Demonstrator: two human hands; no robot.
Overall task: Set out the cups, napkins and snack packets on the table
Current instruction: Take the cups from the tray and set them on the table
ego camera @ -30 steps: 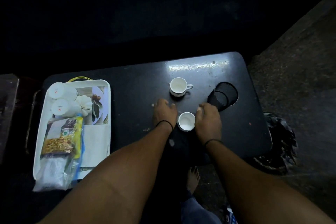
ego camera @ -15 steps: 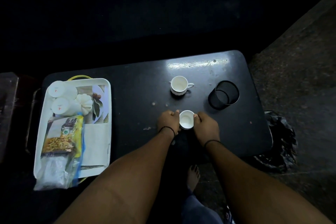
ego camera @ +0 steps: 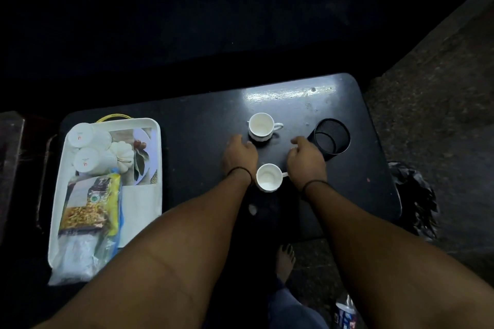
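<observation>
A person is leaning over a small black table point(ego camera: 203, 125) in very dim light, both bare forearms reaching forward across its near edge. Two white cups are standing upright on the table. The near cup point(ego camera: 269, 177) is sitting between the two wrists, close to the near edge, its handle pointing right. The far cup point(ego camera: 260, 126) is standing farther in, nearer the far edge, handle also pointing right.

The left hand point(ego camera: 239, 154) is lying palm down with fingers loosely spread, holding nothing, its fingertips just beside the far cup's base. The right hand point(ego camera: 304, 157) is hovering with fingers loosely curled and gripping nothing, just beside a black mesh holder point(ego camera: 331, 137) that is lying tilted near the right edge.

A white tray point(ego camera: 157, 157) is sitting at the table's left end, overhanging the near edge. It is holding two white cups lying on their sides point(ego camera: 88, 149), a snack packet point(ego camera: 92, 203), a clear bag point(ego camera: 77, 256) and a white napkin point(ego camera: 139, 211).

Bare tabletop is showing between the tray and the hands, and along the far edge. A dark bag point(ego camera: 414, 195) is sitting on the floor beyond the right edge.
</observation>
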